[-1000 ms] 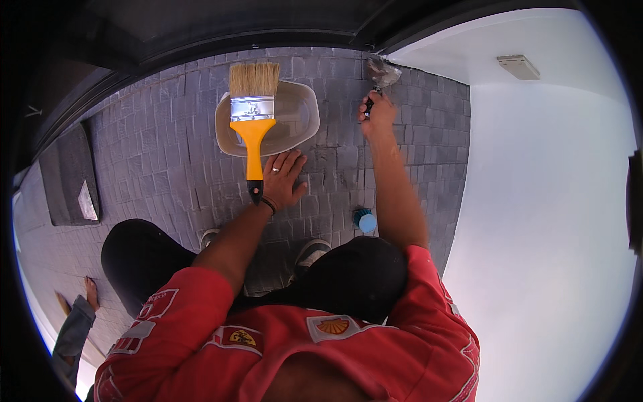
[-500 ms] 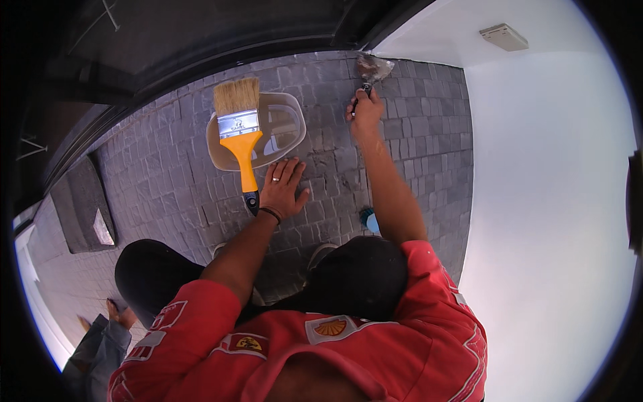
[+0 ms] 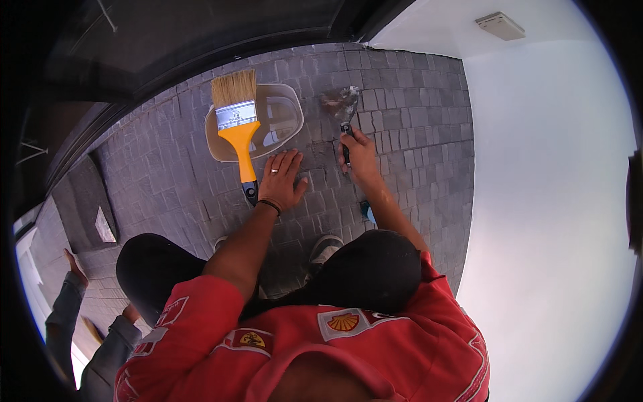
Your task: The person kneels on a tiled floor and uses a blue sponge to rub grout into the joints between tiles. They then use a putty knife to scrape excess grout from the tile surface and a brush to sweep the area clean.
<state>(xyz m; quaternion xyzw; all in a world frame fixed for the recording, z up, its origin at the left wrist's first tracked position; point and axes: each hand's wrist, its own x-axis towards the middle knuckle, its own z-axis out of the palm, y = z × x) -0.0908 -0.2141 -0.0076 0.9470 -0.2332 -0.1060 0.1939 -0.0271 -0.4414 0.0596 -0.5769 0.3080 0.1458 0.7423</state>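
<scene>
Now scraping is under way: putty knife point(image 3: 344, 119) is gripped by its handle in right hand point(image 3: 358, 153), fingers clamped, blade on pavers point(image 3: 415, 120) nr wall. Left hand point(image 3: 281, 179) is laid flat, fingers apart, beside paintbrush point(image 3: 238, 124) on tray point(image 3: 284, 117). Next stroke prob. needs firm, low-angle pressure.

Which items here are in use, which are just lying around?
In use:
- putty knife gripped in right hand
- left hand flat on paving

Lying about:
- yellow-handled brush across shallow tray
- blue object by the right forearm
</scene>
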